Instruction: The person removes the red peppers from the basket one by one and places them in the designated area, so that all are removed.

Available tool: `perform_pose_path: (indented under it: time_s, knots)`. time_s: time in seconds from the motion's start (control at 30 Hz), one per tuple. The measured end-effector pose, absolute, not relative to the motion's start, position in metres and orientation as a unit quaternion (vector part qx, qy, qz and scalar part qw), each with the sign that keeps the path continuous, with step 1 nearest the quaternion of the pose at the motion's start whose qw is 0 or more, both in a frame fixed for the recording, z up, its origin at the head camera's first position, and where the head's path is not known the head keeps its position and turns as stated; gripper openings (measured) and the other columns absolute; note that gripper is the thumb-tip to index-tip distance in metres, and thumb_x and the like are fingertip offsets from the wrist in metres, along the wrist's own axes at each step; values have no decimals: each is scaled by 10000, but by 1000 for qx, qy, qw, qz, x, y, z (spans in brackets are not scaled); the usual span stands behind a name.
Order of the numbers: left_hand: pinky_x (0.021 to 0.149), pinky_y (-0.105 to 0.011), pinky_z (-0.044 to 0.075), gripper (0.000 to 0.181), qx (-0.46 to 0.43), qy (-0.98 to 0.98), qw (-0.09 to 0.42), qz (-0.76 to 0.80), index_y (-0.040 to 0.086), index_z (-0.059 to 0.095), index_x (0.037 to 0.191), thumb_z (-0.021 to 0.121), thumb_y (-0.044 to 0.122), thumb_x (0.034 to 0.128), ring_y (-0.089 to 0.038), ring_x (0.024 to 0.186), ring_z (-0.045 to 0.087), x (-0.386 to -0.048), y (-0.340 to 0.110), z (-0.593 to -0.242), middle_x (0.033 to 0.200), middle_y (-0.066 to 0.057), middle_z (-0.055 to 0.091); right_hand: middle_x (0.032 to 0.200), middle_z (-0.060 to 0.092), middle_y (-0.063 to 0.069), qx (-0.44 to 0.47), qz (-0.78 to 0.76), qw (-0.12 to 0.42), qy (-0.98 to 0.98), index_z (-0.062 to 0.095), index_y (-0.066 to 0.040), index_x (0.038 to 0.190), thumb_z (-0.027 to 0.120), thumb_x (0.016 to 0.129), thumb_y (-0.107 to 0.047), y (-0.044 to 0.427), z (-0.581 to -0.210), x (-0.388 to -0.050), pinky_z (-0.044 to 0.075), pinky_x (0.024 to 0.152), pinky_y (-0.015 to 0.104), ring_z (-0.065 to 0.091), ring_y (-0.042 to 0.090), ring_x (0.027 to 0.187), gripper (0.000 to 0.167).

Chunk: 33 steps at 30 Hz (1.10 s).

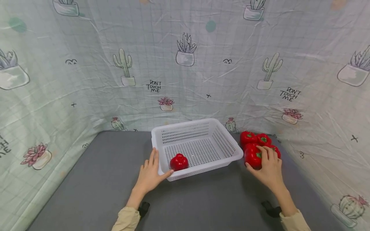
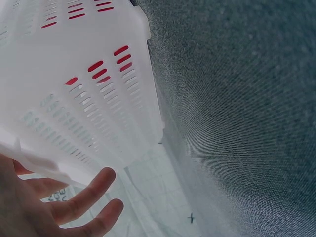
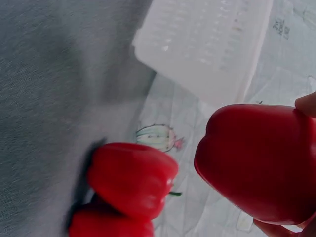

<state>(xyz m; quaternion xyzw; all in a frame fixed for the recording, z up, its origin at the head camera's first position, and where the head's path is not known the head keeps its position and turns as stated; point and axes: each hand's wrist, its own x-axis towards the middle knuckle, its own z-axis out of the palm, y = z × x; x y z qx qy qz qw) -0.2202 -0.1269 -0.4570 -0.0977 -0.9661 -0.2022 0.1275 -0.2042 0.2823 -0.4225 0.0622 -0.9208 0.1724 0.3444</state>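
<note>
A white plastic basket (image 1: 202, 170) with slotted walls stands at the middle of the table, and one red bell pepper (image 1: 179, 162) lies in its front left corner. My left hand (image 1: 148, 175) touches that corner, thumb on the front rim and mostly straight fingers along the left side. In the left wrist view, spread fingers (image 2: 81, 202) rest by the basket wall (image 2: 54, 64). To the basket's right, my right hand (image 1: 269, 168) grips a large red bell pepper (image 1: 252, 156). The right wrist view shows this pepper (image 3: 261, 163) between thumb and fingers, apparently raised off the table.
Several more red bell peppers (image 1: 248, 138) cluster behind and beside the gripped one, near the back right of the grey table (image 1: 202, 202). A patterned cloth (image 1: 185, 80) hangs around the back and sides. Dark straps (image 1: 143, 208) circle both wrists.
</note>
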Motion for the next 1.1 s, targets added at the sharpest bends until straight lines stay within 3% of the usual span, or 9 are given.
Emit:
perform_pose_path:
  time_s: [0.47,1.1]
  knots:
    - [828,-512,366,1005,-96,-964,130,-211,38,157,1424,509,670,727,-323,1068,424,-221,-126,-458,1505,-99,121,1181,413,237,27,139,276,-951,423,-38,1180,760,606,-296,305,-442,-204,269,735,619,325,437,1034,714]
    - [805,-497,377,1004,-95,-965,135,-206,32,168,1421,512,670,726,-321,1052,435,-219,-126,-456,1501,-103,143,1085,409,251,38,105,245,-963,430,-52,1180,784,564,-240,315,-459,-206,311,675,614,371,434,928,735]
